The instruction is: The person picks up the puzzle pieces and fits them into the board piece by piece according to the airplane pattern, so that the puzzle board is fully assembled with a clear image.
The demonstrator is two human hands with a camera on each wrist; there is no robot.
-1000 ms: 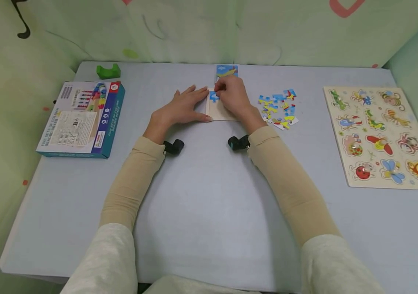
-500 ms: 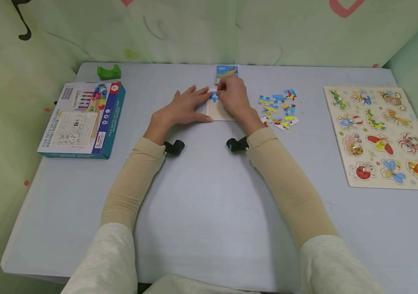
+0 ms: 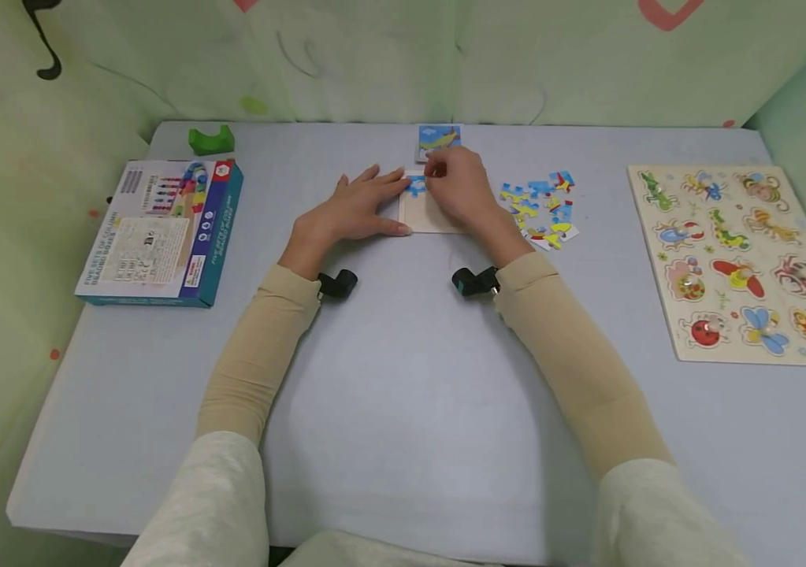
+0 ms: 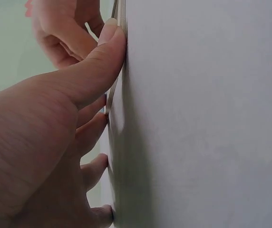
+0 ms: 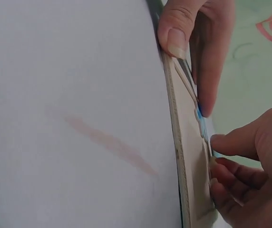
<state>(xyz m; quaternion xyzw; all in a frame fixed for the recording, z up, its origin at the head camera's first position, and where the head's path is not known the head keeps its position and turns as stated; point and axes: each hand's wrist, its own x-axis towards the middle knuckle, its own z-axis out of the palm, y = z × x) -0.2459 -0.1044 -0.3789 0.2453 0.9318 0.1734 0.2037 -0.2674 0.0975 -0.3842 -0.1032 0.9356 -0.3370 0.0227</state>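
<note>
A small wooden puzzle tray [image 3: 419, 217] lies at the far middle of the table, with blue jigsaw pieces [image 3: 415, 186] in its upper left corner. My left hand [image 3: 354, 206] is spread flat at the tray's left side, its thumb on the near corner and its forefinger reaching over the blue pieces. On the right, my right hand [image 3: 461, 185] bends over the tray, thumb and fingertips pinching a puzzle piece close beside the fitted ones. That piece is mostly hidden by the fingers; the right wrist view shows the thumb [image 5: 221, 145] and fingertips low at the tray's surface.
Several loose jigsaw pieces [image 3: 525, 209] lie right of the tray. Behind it is a picture card [image 3: 438, 138]. An insect peg puzzle board [image 3: 736, 303] lies far right. A boxed bead set [image 3: 143, 252] and a green block [image 3: 211, 140] are on the left.
My right hand and forearm have shifted slightly to the right, uncovering a little more of the blue pieces. The left hand stays at the tray's edge.
</note>
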